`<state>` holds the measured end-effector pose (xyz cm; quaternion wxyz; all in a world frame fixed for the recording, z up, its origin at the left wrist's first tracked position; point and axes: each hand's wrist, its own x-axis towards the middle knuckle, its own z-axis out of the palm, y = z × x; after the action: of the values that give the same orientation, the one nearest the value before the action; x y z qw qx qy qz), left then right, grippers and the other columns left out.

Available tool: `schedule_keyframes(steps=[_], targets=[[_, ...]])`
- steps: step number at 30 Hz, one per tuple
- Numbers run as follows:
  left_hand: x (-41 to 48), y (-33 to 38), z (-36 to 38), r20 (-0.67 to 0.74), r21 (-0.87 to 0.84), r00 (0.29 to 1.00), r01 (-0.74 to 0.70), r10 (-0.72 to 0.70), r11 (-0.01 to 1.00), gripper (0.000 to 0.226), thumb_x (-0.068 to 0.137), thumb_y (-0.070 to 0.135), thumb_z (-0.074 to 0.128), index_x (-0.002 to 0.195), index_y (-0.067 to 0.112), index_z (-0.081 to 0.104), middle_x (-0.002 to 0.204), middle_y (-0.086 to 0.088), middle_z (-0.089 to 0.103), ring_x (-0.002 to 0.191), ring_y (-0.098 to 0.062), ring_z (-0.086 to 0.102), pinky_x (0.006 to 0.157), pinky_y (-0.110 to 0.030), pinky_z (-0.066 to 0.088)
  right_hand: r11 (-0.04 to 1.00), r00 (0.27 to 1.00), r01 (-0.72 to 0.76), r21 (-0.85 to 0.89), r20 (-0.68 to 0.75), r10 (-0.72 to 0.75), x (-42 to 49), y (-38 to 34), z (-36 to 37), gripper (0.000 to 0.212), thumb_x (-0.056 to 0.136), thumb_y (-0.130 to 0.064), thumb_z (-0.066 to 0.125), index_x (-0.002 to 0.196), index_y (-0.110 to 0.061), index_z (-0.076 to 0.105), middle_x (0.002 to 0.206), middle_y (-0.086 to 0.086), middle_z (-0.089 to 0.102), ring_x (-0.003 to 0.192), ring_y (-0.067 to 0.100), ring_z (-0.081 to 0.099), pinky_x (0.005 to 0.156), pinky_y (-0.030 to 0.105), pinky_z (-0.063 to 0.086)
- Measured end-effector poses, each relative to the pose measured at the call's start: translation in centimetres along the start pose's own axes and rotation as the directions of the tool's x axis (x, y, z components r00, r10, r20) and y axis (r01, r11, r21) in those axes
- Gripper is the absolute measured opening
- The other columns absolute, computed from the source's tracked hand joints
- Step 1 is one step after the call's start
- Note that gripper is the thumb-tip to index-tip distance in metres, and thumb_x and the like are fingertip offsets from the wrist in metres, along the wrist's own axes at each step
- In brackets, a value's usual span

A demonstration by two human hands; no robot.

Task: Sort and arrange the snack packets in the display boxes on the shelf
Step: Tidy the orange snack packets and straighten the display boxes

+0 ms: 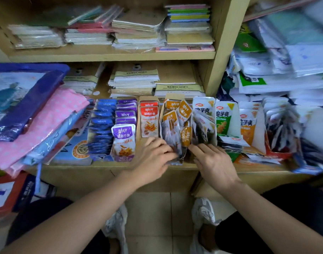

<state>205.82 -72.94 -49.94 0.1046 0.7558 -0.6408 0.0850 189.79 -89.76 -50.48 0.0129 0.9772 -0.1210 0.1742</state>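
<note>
A row of cardboard display boxes stands on the lower shelf (pixel 105 165). One box holds blue packets (pixel 102 123), another purple packets (pixel 123 136), then a red-labelled packet box (pixel 149 121). The middle box (pixel 180 158) holds orange packets (pixel 183 110) lying at mixed angles. My left hand (pixel 155 158) grips the front left of that box, its fingers curled round the packets there. My right hand (pixel 212 162) touches the box's front right corner with straightened fingers. Black, green and orange packets (pixel 223 118) fill the boxes to the right.
Pink and blue wrapped goods (pixel 37 116) pile at the left of the shelf. Stacks of notebooks (pixel 136 32) fill the upper shelves, envelopes (pixel 135 77) lie behind the boxes. Blurred plastic bags (pixel 289 70) crowd the right. My shoes (pixel 204 211) stand on the tiled floor below.
</note>
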Motion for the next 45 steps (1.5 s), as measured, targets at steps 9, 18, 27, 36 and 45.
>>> schedule_keyframes(steps=[9,18,27,36,45], targets=[[2.5,2.5,0.8,0.073,0.016,0.997,-0.019,0.018,1.0,0.022,0.094,0.012,0.064,0.113,0.023,0.067,0.108,0.003,0.073,0.098,-0.02,0.057,0.086,-0.029,0.033,0.982,0.992,-0.064,-0.178,0.1,0.083,-0.6,2.4,-1.5,0.065,0.055,0.002,0.085,0.114,-0.017,0.066,0.059,0.001,0.059,0.049,0.03,0.057,0.048,0.029,0.044],[2.8,3.3,2.6,0.024,-0.125,0.996,-0.078,0.082,0.989,0.019,0.092,0.023,0.071,0.11,0.025,0.072,0.103,0.006,0.074,0.097,-0.018,0.061,0.089,-0.03,0.043,0.985,0.989,-0.145,-0.093,0.009,0.147,-2.8,4.9,-1.5,0.055,0.069,-0.007,0.085,0.12,-0.015,0.066,0.084,0.007,0.059,0.072,0.031,0.059,0.06,0.038,0.052],[4.3,-0.1,0.7,-0.182,-0.096,0.971,0.141,-0.157,0.985,0.064,0.088,0.044,0.068,0.146,0.024,0.049,0.138,0.002,0.056,0.124,-0.02,0.045,0.099,-0.041,0.043,0.954,0.994,-0.056,0.294,-0.069,0.079,-0.8,0.6,0.1,0.04,0.083,-0.021,0.08,0.119,-0.008,0.069,0.117,0.006,0.065,0.103,0.025,0.059,0.09,0.035,0.054],[6.1,-3.2,-0.8,-0.056,-0.32,0.992,0.092,-0.116,0.943,0.017,0.089,0.043,0.066,0.099,0.029,0.068,0.112,0.012,0.056,0.103,-0.008,0.055,0.082,-0.031,0.051,0.843,0.976,-0.214,0.494,0.083,0.199,0.8,-0.2,-0.8,0.035,0.084,-0.019,0.079,0.118,-0.02,0.072,0.107,-0.004,0.069,0.085,0.007,0.064,0.077,0.027,0.058],[6.9,-3.5,-0.6,-0.218,-0.305,0.944,0.176,-0.248,0.936,0.02,0.082,0.036,0.076,0.099,0.028,0.069,0.089,0.015,0.064,0.088,-0.008,0.057,0.082,-0.036,0.052,0.876,0.921,-0.369,0.311,-0.009,0.391,10.3,3.1,-3.4,0.036,0.087,-0.027,0.077,0.119,-0.015,0.064,0.097,0.004,0.07,0.084,0.021,0.066,0.071,0.031,0.052]])
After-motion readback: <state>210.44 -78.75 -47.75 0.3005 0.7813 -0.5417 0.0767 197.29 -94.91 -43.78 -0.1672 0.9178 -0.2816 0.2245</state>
